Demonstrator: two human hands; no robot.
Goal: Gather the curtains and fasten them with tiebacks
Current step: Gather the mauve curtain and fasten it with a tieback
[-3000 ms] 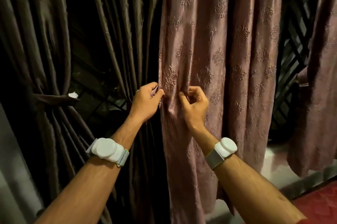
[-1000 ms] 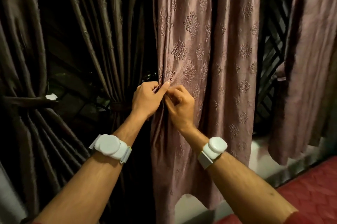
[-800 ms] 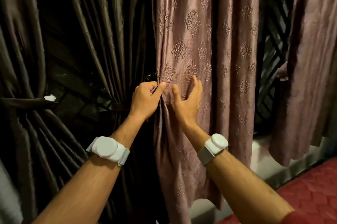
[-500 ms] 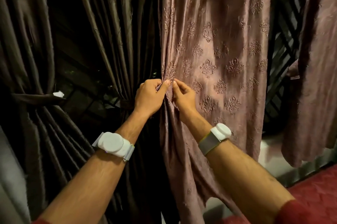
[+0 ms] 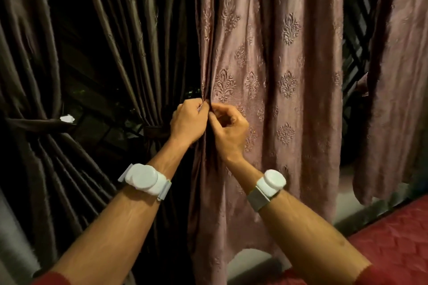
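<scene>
Dark window grille [image 5: 354, 36] behind, both hands pinch folds of the pink patterned curtain [image 5: 278, 64]: left hand [image 5: 188, 122], right hand [image 5: 228, 130]. Slippery fabric could spill from either pinch, undoing the gather.

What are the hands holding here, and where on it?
Both the left hand and right hand pinch gathered folds at the left edge of the pink curtain, about mid-height.

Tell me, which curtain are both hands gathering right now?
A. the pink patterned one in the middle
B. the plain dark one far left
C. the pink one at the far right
A: the left hand and the right hand both pinch folds at the left edge of the pink patterned curtain.
</scene>
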